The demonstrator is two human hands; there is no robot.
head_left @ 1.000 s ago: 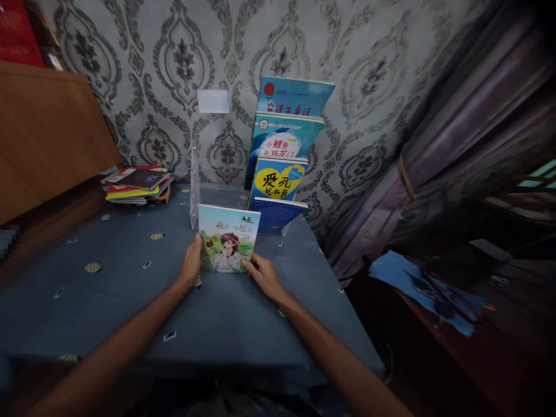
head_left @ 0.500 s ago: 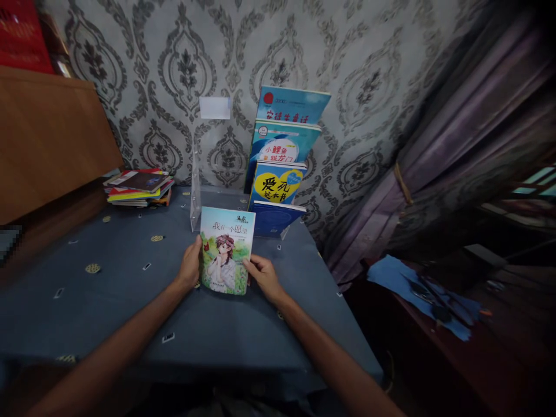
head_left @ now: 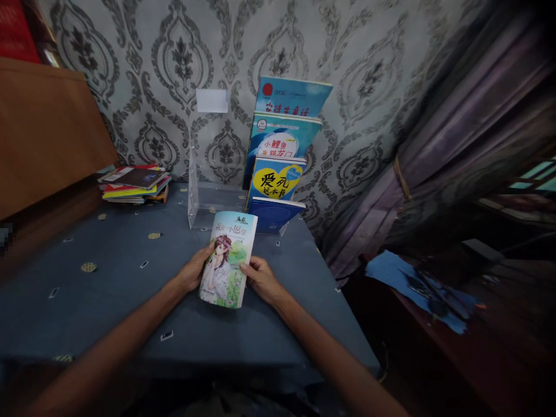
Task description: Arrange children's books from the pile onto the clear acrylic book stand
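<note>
A paperback book (head_left: 226, 260) with a drawn figure and green plants on its cover is held above the front of the table, tilted and slightly bowed. My left hand (head_left: 197, 269) grips its left edge, the fingers partly hidden by the book. On the right edge my right hand (head_left: 262, 278) closes, thumb on the cover and fingers behind. Just beyond stands a clear acrylic book rack (head_left: 195, 200). Its right side bears a dark blue book (head_left: 275, 215), a blue book with a yellow heart (head_left: 274, 179) and two taller light-blue books (head_left: 284, 136) in stepped tiers.
A stack of books (head_left: 134, 184) lies at the back left of the blue tablecloth (head_left: 117, 295), near a wooden cabinet (head_left: 47, 133). A white card (head_left: 212, 101) tops the rack's left side. To the right hang a purple curtain (head_left: 391, 179) and a blue cloth (head_left: 399, 278) on a lower surface.
The paperback has tilted, its top leaning right, and its cover has bowed. Both hands still hold it by the sides, and the left hand has shifted slightly right. The view has moved slightly.
</note>
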